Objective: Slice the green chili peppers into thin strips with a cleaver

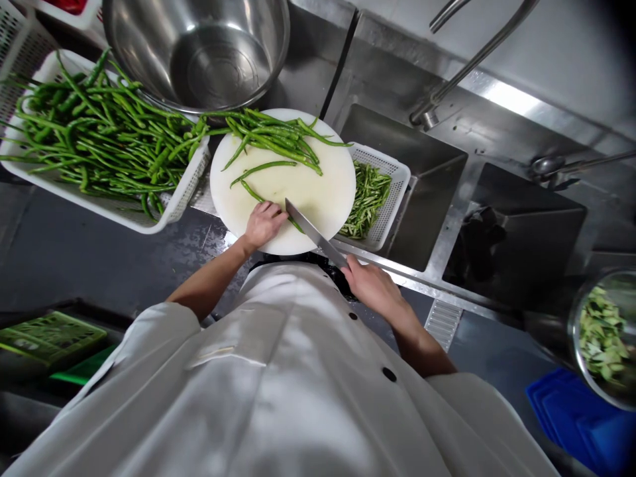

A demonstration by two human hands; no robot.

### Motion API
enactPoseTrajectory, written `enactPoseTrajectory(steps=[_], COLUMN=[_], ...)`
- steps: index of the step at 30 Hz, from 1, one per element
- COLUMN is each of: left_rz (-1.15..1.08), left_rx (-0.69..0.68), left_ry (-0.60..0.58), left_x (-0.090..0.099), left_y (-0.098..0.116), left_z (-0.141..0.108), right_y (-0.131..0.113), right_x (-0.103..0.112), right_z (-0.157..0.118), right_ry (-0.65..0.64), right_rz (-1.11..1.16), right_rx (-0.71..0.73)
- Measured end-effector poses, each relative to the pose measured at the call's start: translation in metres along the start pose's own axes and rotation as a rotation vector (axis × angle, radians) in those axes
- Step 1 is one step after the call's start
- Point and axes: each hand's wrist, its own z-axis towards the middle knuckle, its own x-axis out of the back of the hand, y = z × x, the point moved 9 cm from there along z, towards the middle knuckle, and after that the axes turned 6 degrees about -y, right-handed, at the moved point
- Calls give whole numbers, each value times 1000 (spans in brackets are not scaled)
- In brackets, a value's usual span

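Observation:
On the round white cutting board [328, 189], my left hand [265, 224] presses a long green chili pepper [252, 191], whose ends show on either side of my fingers. My right hand [370, 281] grips a kitchen knife [313, 230] by its handle, the blade slanting over the board with its tip close to my left fingers. One loose chili [268, 167] lies just beyond the held one. A bunch of whole chilies [278, 136] rests along the board's far side. Cut green pieces [366, 199] fill part of a white perforated basket [397, 192] right of the board.
Left stands a white basket [181, 199] heaped with whole green chilies [109, 139]. A large steel bowl [218, 59] sits behind the board. To the right are sink basins [432, 192] under a faucet [462, 66]. A bowl of pale green pieces [603, 331] is at far right.

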Motion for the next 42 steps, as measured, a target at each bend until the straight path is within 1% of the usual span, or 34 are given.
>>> enactPoseTrajectory(steps=[4,10,14,21,26,30,32,33,36,38,40,42], left_rz=[-37,-52,-73,-104,-157,-177,-198,-197,-131,-75,-43,-35], left_rx=[6,16,10,24,23,1,-29,-26,88,144,114,65], left_ry=[-31,-32,-25,-18,-20,-7,-2,12,89,91,41,0], left_x=[-2,-1,0,1,1,3,7,11,26,30,25,18], left_y=[-1,-1,-1,-4,-2,-1,-7,-14,-52,-72,-76,-69], left_z=[1,0,0,-2,-4,-7,-8,-8,-9,-8,-6,-5], right_y=[-17,-25,-33,-42,-41,-46,-51,-54,-56,-52,-46,-42], right_x=[5,13,21,28,37,36,34,32,31,33,36,38], right_z=[18,22,30,38,43,51,58,62,63,56,44,33], right_ry=[14,29,55,52,77,83,85,88,103,110,98,77], right_rz=[47,51,63,71,42,58,75,80,77,69,56,36], right_rx=[5,38,53,88,120,145,137,132,110,106,103,102])
